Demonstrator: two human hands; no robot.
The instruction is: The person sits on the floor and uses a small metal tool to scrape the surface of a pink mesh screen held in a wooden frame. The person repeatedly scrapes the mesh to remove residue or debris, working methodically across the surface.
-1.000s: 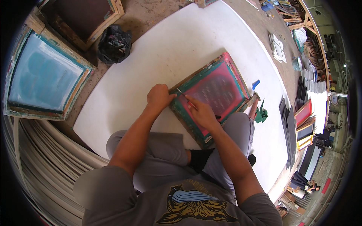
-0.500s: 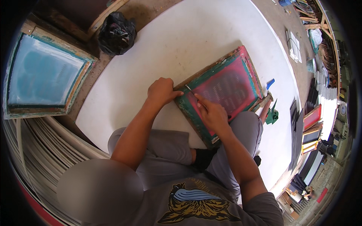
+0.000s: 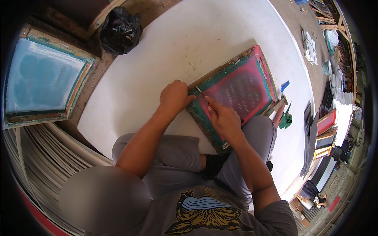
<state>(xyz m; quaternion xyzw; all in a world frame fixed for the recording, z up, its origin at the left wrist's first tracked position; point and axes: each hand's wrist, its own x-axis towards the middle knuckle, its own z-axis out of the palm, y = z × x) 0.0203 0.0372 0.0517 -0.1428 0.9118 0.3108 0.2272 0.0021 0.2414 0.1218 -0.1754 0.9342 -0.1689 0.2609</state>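
A screen-printing frame (image 3: pixel 221 74) with a wooden border, teal edges and a pink mesh lies slanted across my right knee. My left hand (image 3: pixel 176 96) is closed on its upper left corner, the thumb reaching over the edge. My right hand (image 3: pixel 225 120) is above the mesh's left part, fingers wrapped round a thin metal tool (image 3: pixel 200 91), perhaps a screwdriver. The tool's tip rests at the teal edge close to my left thumb. Most of its handle is hidden in my palm.
The frame sits over a white board (image 3: pixel 165 47). A black plastic bag (image 3: pixel 120 33) stands at the far left, above another frame with blue mesh (image 3: pixel 43 74). To the right are a blue piece (image 3: pixel 285 86), green scrap (image 3: pixel 286 119) and dark strips (image 3: pixel 309 137). Long grey strips (image 3: pixel 59 153) lie left.
My left hand and the frame's corner have shifted slightly right. The tool tip stays at the same corner, and both hands keep their grip. The view has shifted a little.
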